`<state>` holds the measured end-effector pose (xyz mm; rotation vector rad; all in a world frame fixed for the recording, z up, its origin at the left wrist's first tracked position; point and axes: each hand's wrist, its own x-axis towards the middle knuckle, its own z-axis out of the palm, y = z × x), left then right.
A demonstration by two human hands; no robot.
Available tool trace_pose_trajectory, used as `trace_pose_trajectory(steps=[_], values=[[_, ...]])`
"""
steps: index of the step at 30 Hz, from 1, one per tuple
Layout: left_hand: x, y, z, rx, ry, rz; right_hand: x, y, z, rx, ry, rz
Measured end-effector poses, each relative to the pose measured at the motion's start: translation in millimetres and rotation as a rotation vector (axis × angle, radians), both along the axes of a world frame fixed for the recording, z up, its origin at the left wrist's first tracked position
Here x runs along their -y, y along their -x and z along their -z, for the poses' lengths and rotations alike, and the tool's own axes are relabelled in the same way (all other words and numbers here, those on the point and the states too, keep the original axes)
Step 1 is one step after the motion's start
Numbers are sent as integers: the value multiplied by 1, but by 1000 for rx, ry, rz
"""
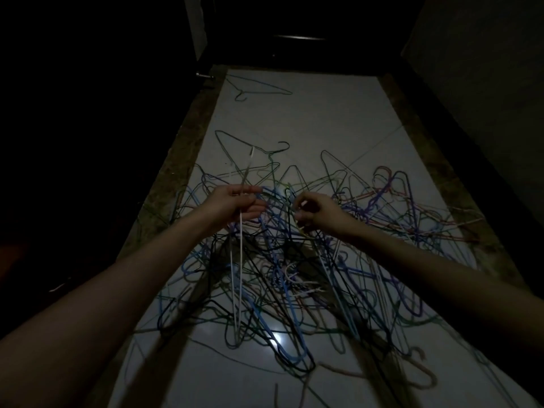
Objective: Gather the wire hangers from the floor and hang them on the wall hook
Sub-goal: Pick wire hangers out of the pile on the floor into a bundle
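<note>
A big tangled pile of wire hangers (294,260) in blue, black, green, white and red covers the pale floor (309,113). My left hand (238,203) grips a white wire hanger (240,260) that hangs down over the pile. My right hand (316,213) pinches another thin wire hanger (326,260) whose wires slope down into the tangle. Both hands are raised above the heap, about a hand's width apart. No wall hook shows in this dim view.
Two single hangers (250,154) (259,88) lie apart farther up the floor. A dark door (294,30) closes the far end, with a handle (204,75) at the left. Dark walls line both sides; a speckled border (176,172) edges the tiles.
</note>
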<state>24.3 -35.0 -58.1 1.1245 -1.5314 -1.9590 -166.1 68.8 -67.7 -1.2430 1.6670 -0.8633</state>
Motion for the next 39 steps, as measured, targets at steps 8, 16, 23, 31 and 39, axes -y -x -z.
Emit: trace_pose_trajectory(steps=[8,16,23,31,39], values=[[-30,17,1,9,-141,57,4,-5,-7,-15,24,89],[-44,39,7,108,-97,-12,1,-10,0,115,37,171],[-42,45,11,226,-47,27,5,-5,3,104,74,237],[-40,42,22,313,44,-4,5,-1,6,111,107,273],[-44,49,25,419,113,105,5,4,6,79,160,277]])
